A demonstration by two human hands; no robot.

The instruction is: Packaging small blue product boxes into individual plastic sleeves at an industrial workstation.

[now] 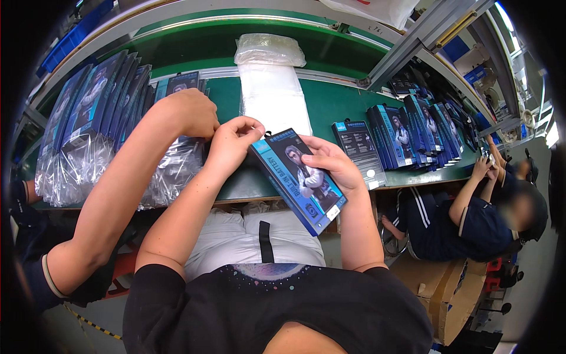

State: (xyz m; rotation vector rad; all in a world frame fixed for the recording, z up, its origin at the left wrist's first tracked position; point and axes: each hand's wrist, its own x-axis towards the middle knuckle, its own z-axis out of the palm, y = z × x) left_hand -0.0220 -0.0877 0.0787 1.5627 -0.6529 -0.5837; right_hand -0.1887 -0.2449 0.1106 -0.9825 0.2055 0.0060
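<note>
I hold a flat blue retail box (298,180) with a picture of a person on its front, tilted above the near edge of the green table (336,103). My right hand (330,162) grips its right side, thumb on the front. The fingers of my left hand (236,138) pinch the box's top left corner by the hang tab. Just to the left, a co-worker's hand (186,112) rests closed on a pile of blue boxes in clear plastic sleeves (171,165).
A stack of white plastic bags (271,88) lies at the table's middle. Upright blue boxes (413,133) line the right side, and one dark box (359,150) lies flat. More sleeved boxes (88,118) stand at left. Another person (471,218) sits at right near cardboard cartons (442,295).
</note>
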